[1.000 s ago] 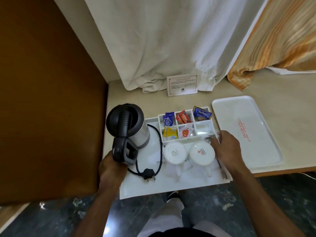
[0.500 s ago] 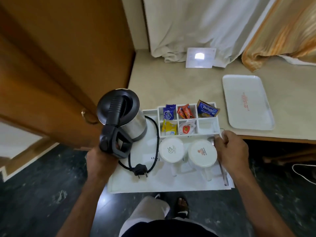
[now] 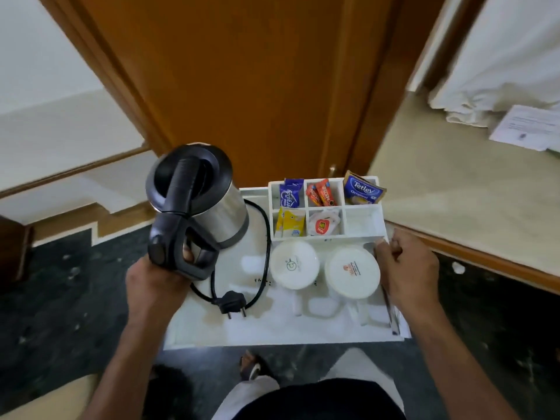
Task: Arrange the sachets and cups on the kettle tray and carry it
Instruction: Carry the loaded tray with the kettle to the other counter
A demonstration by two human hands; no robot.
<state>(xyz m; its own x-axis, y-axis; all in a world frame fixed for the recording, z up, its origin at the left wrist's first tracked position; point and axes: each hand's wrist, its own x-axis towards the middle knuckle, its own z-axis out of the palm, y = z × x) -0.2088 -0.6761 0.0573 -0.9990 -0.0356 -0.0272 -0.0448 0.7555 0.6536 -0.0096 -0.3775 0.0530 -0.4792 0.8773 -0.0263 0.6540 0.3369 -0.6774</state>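
The white kettle tray (image 3: 272,331) is held in the air over the dark floor, clear of the counter. My left hand (image 3: 157,277) grips its left edge, with fingers through the handle of the black and steel kettle (image 3: 200,201) standing on it. My right hand (image 3: 406,268) grips the right edge, over a metal spoon (image 3: 392,313). Two white cups (image 3: 294,263) (image 3: 353,271) sit upside down side by side on the tray. Behind them a white divided box (image 3: 363,221) holds blue, red, yellow and white sachets and a Tetley tea bag (image 3: 362,187). The kettle cord and plug (image 3: 233,303) lie on the tray.
A brown wooden door (image 3: 242,86) stands straight ahead, close to the tray's far edge. The beige counter (image 3: 454,192) lies to the right with a white card (image 3: 527,128) and white cloth on it. My feet and legs show below the tray.
Both hands have lifted the tray off the counter and carried it left, away from the counter. The view has swung toward the wooden door; the second white tray is out of sight.
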